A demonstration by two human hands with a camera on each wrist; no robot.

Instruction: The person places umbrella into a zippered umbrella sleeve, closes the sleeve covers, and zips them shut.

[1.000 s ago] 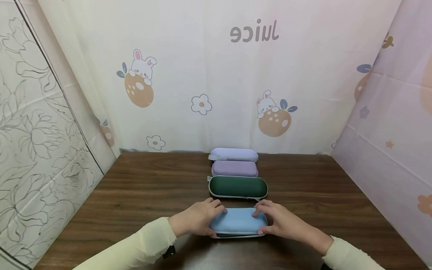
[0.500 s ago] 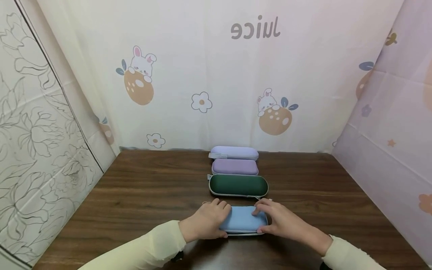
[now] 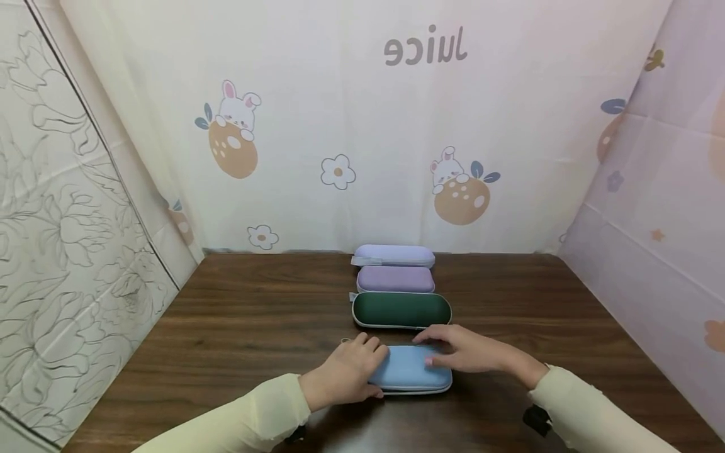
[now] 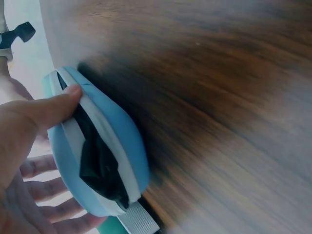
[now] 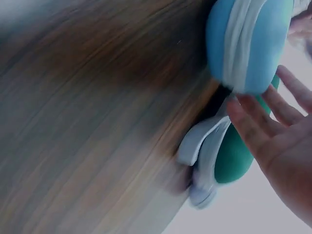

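Observation:
A light blue glasses case (image 3: 410, 368) with a pale zip edge lies near the front of the table. My left hand (image 3: 347, 372) grips its left end, thumb on the front seam and fingers over the top. In the left wrist view, the zip seam gapes at that end and something black (image 4: 100, 168) shows inside. My right hand (image 3: 472, 350) is over the case's right end, fingers loosely extended and holding nothing. In the right wrist view, its fingers (image 5: 285, 105) are beside the case's end; whether they touch it I cannot tell.
Behind the blue case, a green case (image 3: 402, 309), a purple case (image 3: 395, 279) and a lilac case (image 3: 393, 255) lie in a row. They reach back toward the printed curtain (image 3: 294, 126). Side curtains flank the wooden table (image 3: 255, 308).
My left hand shifted right along the blue case and stayed there. My right hand has since let go of the right end, its thumb leaving the front edge.

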